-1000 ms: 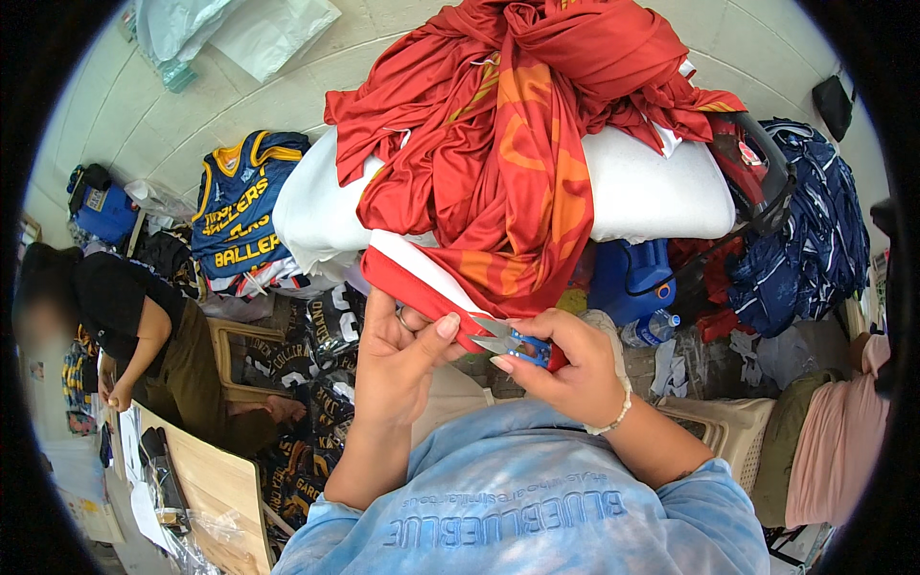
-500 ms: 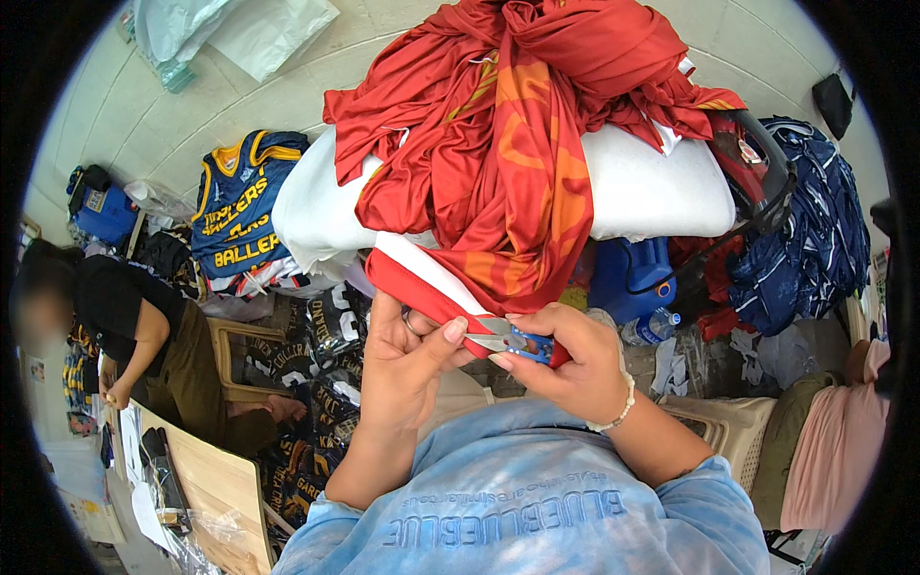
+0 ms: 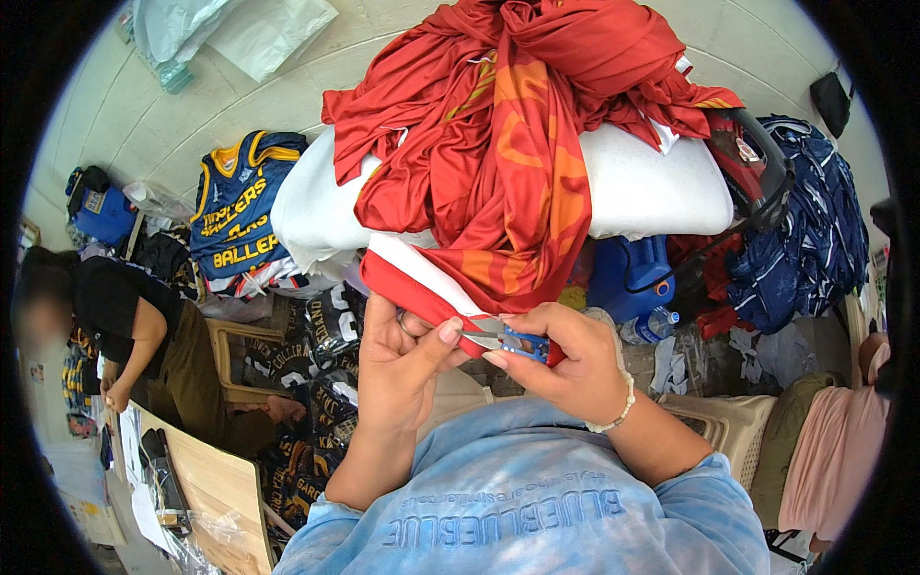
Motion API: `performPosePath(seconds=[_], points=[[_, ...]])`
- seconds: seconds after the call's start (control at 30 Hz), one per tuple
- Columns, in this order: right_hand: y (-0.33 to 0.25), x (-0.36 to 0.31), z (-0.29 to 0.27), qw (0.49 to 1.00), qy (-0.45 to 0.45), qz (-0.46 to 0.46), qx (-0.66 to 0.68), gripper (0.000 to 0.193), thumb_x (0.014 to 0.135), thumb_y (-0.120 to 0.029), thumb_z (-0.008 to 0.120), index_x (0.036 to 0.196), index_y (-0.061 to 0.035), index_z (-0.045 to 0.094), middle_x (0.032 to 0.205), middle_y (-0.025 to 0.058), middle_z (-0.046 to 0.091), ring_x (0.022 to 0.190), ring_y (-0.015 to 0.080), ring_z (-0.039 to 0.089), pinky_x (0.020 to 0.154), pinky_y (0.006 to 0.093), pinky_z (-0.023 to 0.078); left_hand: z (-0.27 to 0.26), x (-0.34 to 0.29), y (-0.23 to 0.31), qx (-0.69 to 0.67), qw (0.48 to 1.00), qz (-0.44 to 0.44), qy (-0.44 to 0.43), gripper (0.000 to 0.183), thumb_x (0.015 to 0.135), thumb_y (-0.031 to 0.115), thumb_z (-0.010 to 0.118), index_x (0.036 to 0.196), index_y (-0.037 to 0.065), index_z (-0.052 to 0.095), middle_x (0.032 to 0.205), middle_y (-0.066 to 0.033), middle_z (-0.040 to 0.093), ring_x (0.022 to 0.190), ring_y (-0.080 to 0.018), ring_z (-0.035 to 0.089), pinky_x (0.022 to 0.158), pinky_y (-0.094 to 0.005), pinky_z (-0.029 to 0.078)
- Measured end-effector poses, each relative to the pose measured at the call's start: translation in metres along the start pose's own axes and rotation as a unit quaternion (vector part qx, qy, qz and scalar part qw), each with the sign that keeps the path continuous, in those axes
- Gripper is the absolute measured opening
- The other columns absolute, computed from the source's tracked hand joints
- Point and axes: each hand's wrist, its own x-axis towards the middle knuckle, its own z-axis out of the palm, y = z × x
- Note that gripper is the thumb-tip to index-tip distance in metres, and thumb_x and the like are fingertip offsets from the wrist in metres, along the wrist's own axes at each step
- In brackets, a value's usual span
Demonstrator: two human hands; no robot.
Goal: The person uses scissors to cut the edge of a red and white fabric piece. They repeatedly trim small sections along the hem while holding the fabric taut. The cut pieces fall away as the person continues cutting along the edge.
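Note:
A heap of shiny red garments (image 3: 460,144) with orange and yellow patterns lies over a white padded board and hangs down toward me. My left hand (image 3: 398,359) pinches the edge of one red garment, beside its white strip (image 3: 422,268), between thumb and fingers. In my right hand (image 3: 565,359) is a pair of blue-handled thread snips (image 3: 525,346), gripped between thumb and fingers. Their metal blades point left and lie at the red edge, close to my left thumb. My right fingers partly hide the snips' handles.
The white padded board (image 3: 656,182) spans the area ahead. An iron (image 3: 762,158) with a black cord stands at its right end, beside navy garments (image 3: 800,220). Below are a blue jug (image 3: 628,278) and a water bottle (image 3: 652,326). A person (image 3: 144,316) sits at left near a wooden board (image 3: 206,489).
The snips' blades have come closer together at the fabric edge. My hands and the red edge have shifted only slightly to the left.

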Motion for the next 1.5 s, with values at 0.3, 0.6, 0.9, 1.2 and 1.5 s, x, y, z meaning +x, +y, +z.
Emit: performPosePath(seconds=[0.3, 0.6, 0.9, 1.2, 1.5], points=[[-0.006, 0.0, -0.002, 0.999, -0.002, 0.036, -0.022, 0.026, 0.074, -0.014, 0.079, 0.088, -0.0006, 0.062, 0.073, 0.0083, 0.065, 0.057, 0.0123, 0.06, 0.051, 0.0243, 0.045, 0.003, -0.003, 0.002, 0.0, 1.0, -0.017, 0.005, 0.054, 0.085, -0.003, 0.061, 0.131, 0.002, 0.033, 0.104, -0.0123, 0.062, 0.095, -0.0207, 0.065, 0.078, -0.0351, 0.059], [-0.009, 0.002, 0.001, 0.999, 0.019, 0.02, -0.026, 0.024, 0.075, -0.014, 0.078, 0.088, -0.0012, 0.063, 0.071, 0.008, 0.064, 0.055, 0.011, 0.058, 0.049, 0.0253, 0.044, 0.009, -0.006, 0.002, 0.016, 0.999, 0.03, -0.011, 0.055, 0.085, -0.007, 0.059, 0.132, 0.002, 0.033, 0.108, -0.0134, 0.061, 0.098, -0.0216, 0.064, 0.081, -0.0345, 0.057], [0.0, -0.004, 0.007, 0.976, -0.023, 0.168, 0.14, 0.021, 0.082, -0.017, 0.072, 0.087, -0.0012, 0.06, 0.07, 0.0026, 0.057, 0.062, 0.0081, 0.052, 0.055, 0.0249, 0.042, 0.011, -0.003, -0.005, 0.032, 0.999, 0.027, 0.021, 0.057, 0.085, -0.005, 0.058, 0.135, 0.002, 0.032, 0.104, -0.0128, 0.062, 0.094, -0.0213, 0.065, 0.078, -0.0345, 0.059], [0.016, -0.007, -0.011, 0.95, -0.065, 0.252, 0.17, 0.022, 0.085, -0.02, 0.07, 0.088, -0.0024, 0.057, 0.075, -0.0007, 0.056, 0.067, 0.0058, 0.048, 0.059, 0.0226, 0.04, -0.002, 0.008, -0.004, -0.05, 0.997, 0.016, 0.055, 0.055, 0.089, -0.002, 0.054, 0.139, 0.006, 0.032, 0.113, -0.0138, 0.06, 0.097, -0.0203, 0.065, 0.078, -0.0345, 0.06], [0.015, -0.013, -0.022, 0.965, -0.047, 0.206, 0.158, 0.026, 0.082, -0.017, 0.073, 0.095, -0.002, 0.056, 0.081, 0.0029, 0.061, 0.075, 0.0072, 0.057, 0.067, 0.0224, 0.046, 0.003, 0.005, -0.003, -0.038, 0.998, 0.003, 0.057, 0.058, 0.088, -0.004, 0.057, 0.138, 0.007, 0.031, 0.105, -0.0095, 0.063, 0.094, -0.0205, 0.066, 0.08, -0.035, 0.058]])
